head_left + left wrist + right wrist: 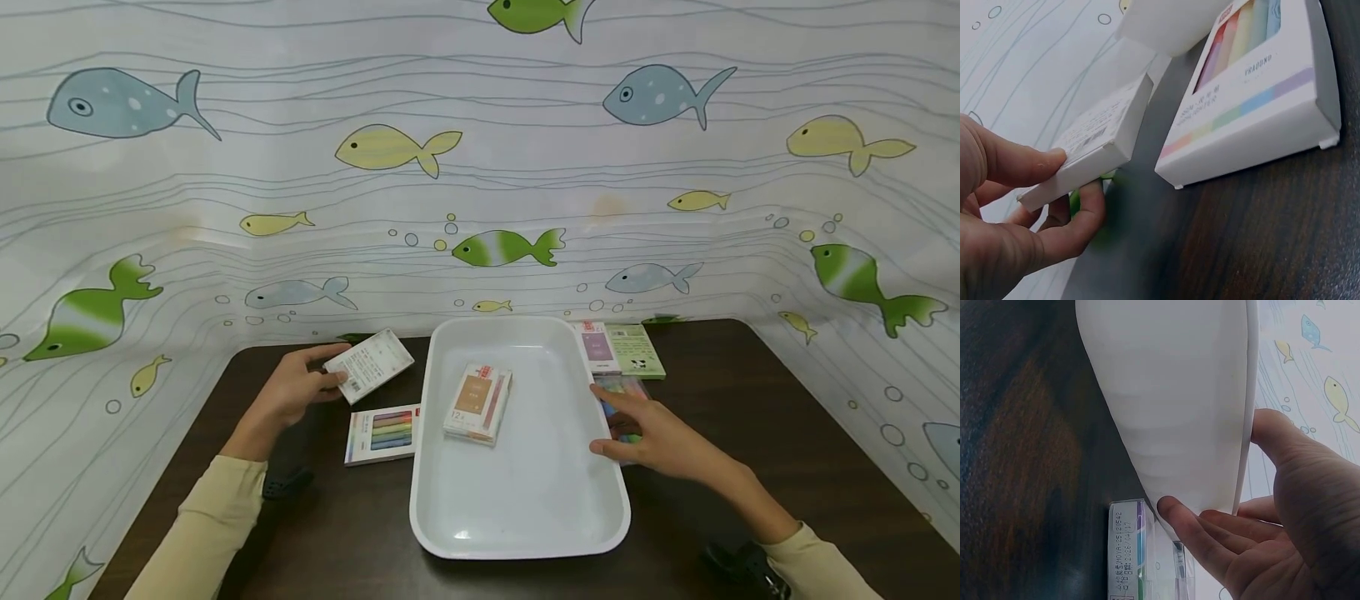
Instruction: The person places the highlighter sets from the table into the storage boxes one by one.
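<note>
My left hand (292, 387) pinches a small white box (372, 365) above the table's far left. Its printed side with a barcode faces up; in the left wrist view the thumb lies on top, fingers beneath. Below it lies a highlighter box (382, 435) with a rainbow stripe and a window onto coloured pens. A white tray (536, 492) stands in the middle, holding a box with a brown label (477, 404). My right hand (652, 433) grips the tray's right rim; in the right wrist view, the thumb touches the rim and fingertips press the outer wall.
Right of the tray are a box with a purple label (599, 347), a green box (636, 352) and a clear pack of coloured items (630, 387), partly hidden by my right hand. A fish-patterned sheet (390, 217) rises behind the dark wooden table (337, 533).
</note>
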Available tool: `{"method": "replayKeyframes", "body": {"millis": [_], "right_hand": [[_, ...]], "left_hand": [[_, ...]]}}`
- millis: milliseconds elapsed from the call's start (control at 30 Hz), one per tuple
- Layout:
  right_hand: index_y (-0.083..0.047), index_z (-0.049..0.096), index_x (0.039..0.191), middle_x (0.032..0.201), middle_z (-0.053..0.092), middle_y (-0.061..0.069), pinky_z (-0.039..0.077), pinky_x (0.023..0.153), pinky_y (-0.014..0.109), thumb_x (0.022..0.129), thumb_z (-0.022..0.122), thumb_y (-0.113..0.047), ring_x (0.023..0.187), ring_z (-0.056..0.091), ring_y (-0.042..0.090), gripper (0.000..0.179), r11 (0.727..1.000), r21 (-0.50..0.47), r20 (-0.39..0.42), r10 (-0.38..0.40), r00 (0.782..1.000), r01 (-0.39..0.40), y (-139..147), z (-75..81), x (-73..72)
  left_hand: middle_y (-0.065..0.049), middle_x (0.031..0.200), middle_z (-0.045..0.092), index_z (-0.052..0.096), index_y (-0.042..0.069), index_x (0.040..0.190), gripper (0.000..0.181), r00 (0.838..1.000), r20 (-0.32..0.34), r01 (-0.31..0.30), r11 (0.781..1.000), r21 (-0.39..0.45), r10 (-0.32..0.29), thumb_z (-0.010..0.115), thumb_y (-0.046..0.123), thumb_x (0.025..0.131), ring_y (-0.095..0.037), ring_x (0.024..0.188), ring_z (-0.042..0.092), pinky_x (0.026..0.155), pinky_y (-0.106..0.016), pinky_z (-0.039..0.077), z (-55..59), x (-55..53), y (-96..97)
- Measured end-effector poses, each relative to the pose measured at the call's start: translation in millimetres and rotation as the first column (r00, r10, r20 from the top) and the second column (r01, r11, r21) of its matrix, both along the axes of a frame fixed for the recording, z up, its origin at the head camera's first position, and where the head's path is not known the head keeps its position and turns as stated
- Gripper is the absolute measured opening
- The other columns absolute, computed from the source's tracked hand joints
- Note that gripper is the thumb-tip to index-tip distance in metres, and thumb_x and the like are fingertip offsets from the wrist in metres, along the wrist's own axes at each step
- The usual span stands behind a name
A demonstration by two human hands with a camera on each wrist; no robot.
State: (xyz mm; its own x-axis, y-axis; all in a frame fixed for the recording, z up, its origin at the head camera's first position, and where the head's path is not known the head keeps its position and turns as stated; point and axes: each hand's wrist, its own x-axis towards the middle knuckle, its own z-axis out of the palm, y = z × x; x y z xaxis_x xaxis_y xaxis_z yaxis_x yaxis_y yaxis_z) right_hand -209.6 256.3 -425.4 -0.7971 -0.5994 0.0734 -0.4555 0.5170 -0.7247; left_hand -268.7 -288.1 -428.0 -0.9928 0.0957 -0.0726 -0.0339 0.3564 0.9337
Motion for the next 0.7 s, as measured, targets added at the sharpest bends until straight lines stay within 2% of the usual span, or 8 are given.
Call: {"method": "replayKeyframes", "body": {"millis": [300, 700], "right_hand": [[0.005, 0.028, 0.158, 0.146, 0.047, 0.027, 0.059, 0.079, 0.031, 0.095, 0.076, -0.034, 0.111, 0.067, 0.031, 0.088, 1.0, -0.002, 0.03, -0.005, 1.0, 0.005, -1, -1.1, 0.7], [0.005, 0.028, 0.158, 0.146, 0.048, 0.026, 0.059, 0.081, 0.033, 0.095, 0.075, -0.033, 0.112, 0.067, 0.031, 0.087, 1.0, -0.006, 0.009, -0.001, 1.0, 0.001, -1, 0.6, 1.1]], "left_hand": [[-0.03, 0.132, 0.046, 0.04, -0.002, 0.155, 0.058, 0.999, -0.035, 0.012, 1.0, 0.012, -0.011, 0.061, -0.002, 0.101, -0.034, 0.108, 0.061, 0.084, -0.04, 0.058, 10.9, 3.7, 1.1], [-0.028, 0.135, 0.045, 0.042, 0.001, 0.154, 0.057, 0.999, -0.049, 0.01, 0.999, 0.049, -0.008, 0.061, -0.003, 0.101, -0.032, 0.11, 0.059, 0.086, -0.04, 0.058, 22.4, 7.2, 8.5]]}}
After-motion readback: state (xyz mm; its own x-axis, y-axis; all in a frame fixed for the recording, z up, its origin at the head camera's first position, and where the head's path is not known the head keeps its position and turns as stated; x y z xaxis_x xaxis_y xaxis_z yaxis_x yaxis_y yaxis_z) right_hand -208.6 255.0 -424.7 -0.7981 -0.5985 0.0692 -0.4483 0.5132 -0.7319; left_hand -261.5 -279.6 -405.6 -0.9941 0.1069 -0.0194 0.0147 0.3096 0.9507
